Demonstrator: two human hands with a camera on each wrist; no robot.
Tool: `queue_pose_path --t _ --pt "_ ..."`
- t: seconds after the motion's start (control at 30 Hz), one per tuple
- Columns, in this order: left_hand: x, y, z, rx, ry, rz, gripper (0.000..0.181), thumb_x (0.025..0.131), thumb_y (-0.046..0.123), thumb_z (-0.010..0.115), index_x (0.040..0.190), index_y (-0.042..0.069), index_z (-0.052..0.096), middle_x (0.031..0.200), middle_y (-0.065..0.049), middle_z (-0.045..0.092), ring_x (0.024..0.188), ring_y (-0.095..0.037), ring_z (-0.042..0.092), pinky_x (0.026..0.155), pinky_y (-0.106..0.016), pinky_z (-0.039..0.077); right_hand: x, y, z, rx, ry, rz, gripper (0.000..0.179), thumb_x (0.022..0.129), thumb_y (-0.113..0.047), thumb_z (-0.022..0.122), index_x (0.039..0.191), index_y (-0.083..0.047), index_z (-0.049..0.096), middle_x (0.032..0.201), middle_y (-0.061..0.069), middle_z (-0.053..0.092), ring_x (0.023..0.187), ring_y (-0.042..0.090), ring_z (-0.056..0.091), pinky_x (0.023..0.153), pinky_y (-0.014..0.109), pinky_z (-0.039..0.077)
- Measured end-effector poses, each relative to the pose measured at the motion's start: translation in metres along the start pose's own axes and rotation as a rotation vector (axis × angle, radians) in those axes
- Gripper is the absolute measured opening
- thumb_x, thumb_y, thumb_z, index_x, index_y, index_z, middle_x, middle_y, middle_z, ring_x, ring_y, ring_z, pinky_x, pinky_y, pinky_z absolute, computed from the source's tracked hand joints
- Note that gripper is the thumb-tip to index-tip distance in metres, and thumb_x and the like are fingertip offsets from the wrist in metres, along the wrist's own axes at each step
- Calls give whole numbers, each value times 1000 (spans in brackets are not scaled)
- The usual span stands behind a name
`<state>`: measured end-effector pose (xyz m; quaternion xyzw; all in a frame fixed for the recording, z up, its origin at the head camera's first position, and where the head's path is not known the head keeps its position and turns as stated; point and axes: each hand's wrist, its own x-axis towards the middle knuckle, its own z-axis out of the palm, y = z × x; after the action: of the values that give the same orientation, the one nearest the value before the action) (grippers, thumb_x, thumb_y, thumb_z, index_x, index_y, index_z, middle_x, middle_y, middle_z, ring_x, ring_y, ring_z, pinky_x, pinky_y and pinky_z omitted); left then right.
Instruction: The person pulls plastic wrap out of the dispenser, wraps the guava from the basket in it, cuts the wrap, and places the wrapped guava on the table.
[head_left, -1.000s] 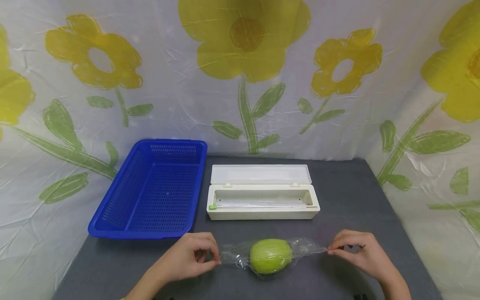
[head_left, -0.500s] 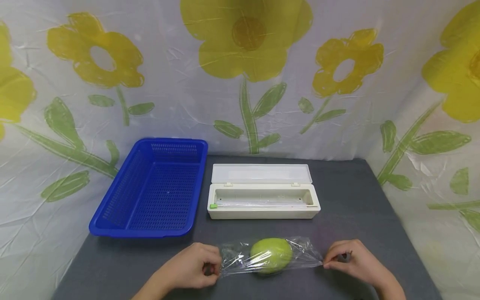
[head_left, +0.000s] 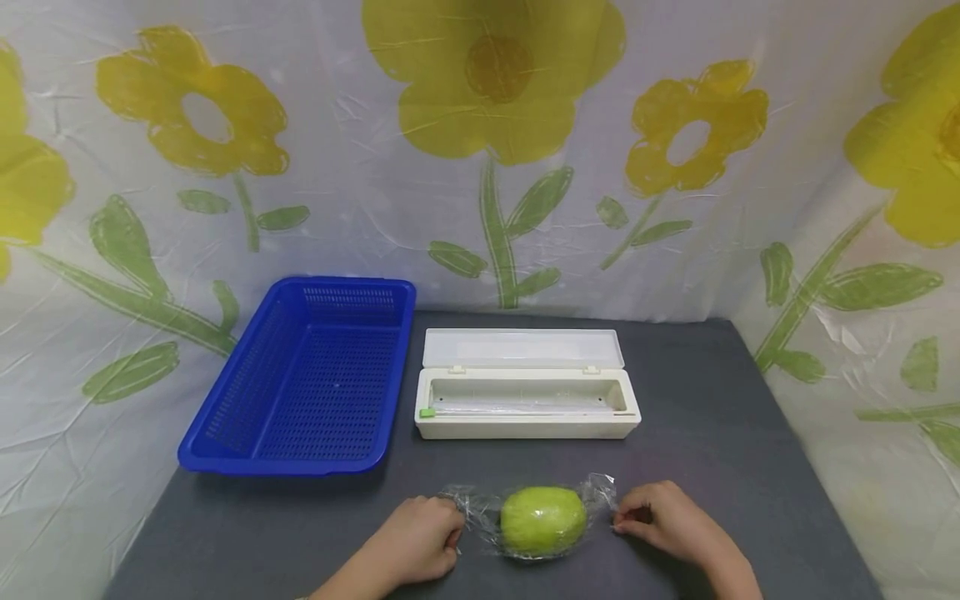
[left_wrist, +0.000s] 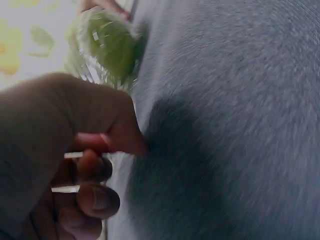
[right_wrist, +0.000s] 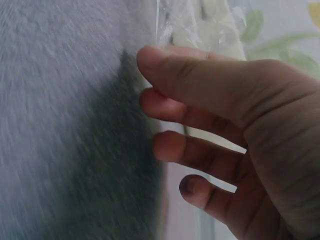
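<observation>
On the dark table lies a light green oval fruit [head_left: 543,521], wrapped in clear plastic wrap [head_left: 483,512] that bunches out at both sides. At the left bunch, my left hand [head_left: 423,537] pinches the wrap between thumb and curled forefinger; the exact grip is partly hidden. My right hand [head_left: 671,525] pinches the right end between thumb and forefinger, its other fingers loosely bent. The right wrist view shows clear wrap [right_wrist: 185,22] just beyond those fingertips. In the left wrist view the wrapped fruit [left_wrist: 110,45] is behind my left hand [left_wrist: 75,135].
A white wrap dispenser [head_left: 528,427] with its lid raised stands behind the fruit, a green slider at its left end. Left of it is a blue perforated basket [head_left: 296,467]. A flower-printed curtain [head_left: 337,217] hangs around the dark table [head_left: 697,433].
Both hands have come closer to the fruit and lower, the left moving right and the right moving left. The wrap between them has gone from stretched to slack and crumpled.
</observation>
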<state>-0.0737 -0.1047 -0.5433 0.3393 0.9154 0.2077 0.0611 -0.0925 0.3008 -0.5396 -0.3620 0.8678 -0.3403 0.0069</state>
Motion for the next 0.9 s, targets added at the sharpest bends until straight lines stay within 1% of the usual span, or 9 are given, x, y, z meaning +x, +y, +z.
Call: queue_pose_path --t 0.07,0.2,0.3,0.47,0.53,0.6,0.7,0.83,0.9 --pt "3 1 3 -22 -7 -42 35 64 1 69 60 26 45 61 17 36 51 -1 30 45 -21 27 3 -1 2 0 -13 36 19 83 -5 88 80 -20 76 76 -17 71 69 -12 56 58 10 47" --pt "9 3 5 -57 7 -117 35 63 2 71 56 25 45 57 18 38 48 -1 34 43 -22 30 6 -3 5 -13 -24 89 20 85 -6 87 78 -21 75 74 -19 68 66 -12 54 56 11 45" --pt "13 5 4 -48 -4 -163 36 61 5 74 54 26 45 53 18 39 48 -3 37 44 -23 32 9 -4 5 -14 -55 147 20 86 -8 87 78 -22 75 71 -22 65 63 -11 51 54 14 44" --pt "22 8 1 -12 -77 -181 41 59 1 66 52 26 35 49 18 25 48 -6 27 43 -24 22 18 -6 2 25 -134 277 19 87 -11 87 76 -23 77 68 -23 66 60 -10 50 54 19 45" --pt "26 9 0 -31 -118 -190 41 58 -1 61 51 26 31 49 17 20 49 -7 21 43 -24 18 21 -7 1 47 -154 325 19 87 -12 87 75 -23 77 67 -22 65 59 -8 49 55 19 45" --pt "28 10 -1 -50 -150 -201 42 58 -3 60 51 26 31 49 16 19 49 -7 19 44 -24 17 24 -9 1 63 -169 364 20 87 -14 88 74 -23 76 65 -22 62 57 -7 47 55 20 44" --pt "28 11 -3 -53 -181 -195 42 60 -5 63 52 26 35 49 16 25 49 -6 23 45 -22 21 25 -10 0 81 -170 376 20 87 -15 88 74 -23 75 62 -21 60 56 -7 46 54 20 43" --pt "23 13 -11 -5 -145 -150 38 62 -9 67 56 24 48 55 15 41 52 -7 38 48 -25 33 20 -10 1 91 -145 336 18 88 -14 86 78 -22 74 65 -20 62 59 -8 49 55 20 44" --pt "19 14 -18 2 -119 -153 35 63 -9 69 60 24 58 61 14 51 56 -8 47 51 -27 40 16 -9 0 114 -134 334 15 87 -13 87 83 -19 74 68 -19 63 61 -7 52 56 20 46"
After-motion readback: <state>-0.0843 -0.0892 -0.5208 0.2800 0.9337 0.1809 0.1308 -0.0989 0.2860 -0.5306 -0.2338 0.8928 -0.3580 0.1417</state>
